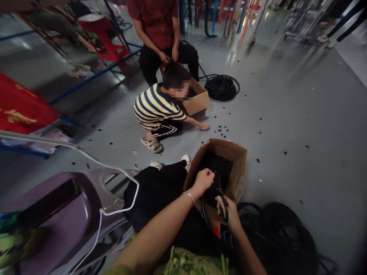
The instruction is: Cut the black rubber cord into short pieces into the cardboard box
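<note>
My left hand (204, 179), with a bangle on its wrist, is closed in a pinch above an open cardboard box (239, 177). A black tube (204, 210) runs up from below to these fingers. Black-handled scissors (225, 214) are in my right hand (231, 215), fingers through the handles, blades pointing up beside the left fingertips. Dark light hides whether the blades touch the tube. Inside the box lies a heap of small black pieces (219, 164).
Ahead, a crouching person in a striped shirt (156, 107) reaches toward black bits (222, 130) on the floor. Behind sits a person in red (157, 23) by another box (199, 101). Black coils lie near that box (220, 87) and at my right (278, 233). A purple chair (88, 206) stands left.
</note>
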{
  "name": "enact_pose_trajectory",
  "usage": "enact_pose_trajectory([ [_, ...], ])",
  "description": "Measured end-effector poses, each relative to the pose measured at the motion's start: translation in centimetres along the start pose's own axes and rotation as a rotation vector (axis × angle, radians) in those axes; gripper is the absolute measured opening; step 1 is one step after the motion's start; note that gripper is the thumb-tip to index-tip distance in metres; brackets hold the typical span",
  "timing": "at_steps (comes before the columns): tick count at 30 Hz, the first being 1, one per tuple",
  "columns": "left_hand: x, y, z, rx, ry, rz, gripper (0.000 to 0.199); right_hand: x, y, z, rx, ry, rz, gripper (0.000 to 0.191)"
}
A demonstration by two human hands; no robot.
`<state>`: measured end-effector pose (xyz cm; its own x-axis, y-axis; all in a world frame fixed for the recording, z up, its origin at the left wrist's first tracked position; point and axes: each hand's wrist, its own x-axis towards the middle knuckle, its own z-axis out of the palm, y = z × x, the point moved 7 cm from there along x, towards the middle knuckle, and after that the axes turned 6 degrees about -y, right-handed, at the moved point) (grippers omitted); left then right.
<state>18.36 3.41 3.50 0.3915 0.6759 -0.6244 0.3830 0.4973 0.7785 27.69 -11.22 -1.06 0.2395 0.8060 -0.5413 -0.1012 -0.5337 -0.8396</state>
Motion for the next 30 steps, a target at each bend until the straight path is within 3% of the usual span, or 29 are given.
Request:
enact_pose_trajectory([
  [10,-1.1,1.3,-0.4,-0.009,-0.036,0.106,0.013,-1.1,-2.1,0.3,-0.064,-0.042,-0.048,0.045],
  [18,-1.7,3.4,-0.7,0.45,-0.002,0.39,0.01,-1.5,-4.0,0.1,-0.118,-0.056,-0.079,0.042],
  [30,-2.5,3.7,0.1,0.733,-0.019,0.425,0.013,-1.9,-5.4,-0.5,-0.179,-0.047,-0.059,0.045],
])
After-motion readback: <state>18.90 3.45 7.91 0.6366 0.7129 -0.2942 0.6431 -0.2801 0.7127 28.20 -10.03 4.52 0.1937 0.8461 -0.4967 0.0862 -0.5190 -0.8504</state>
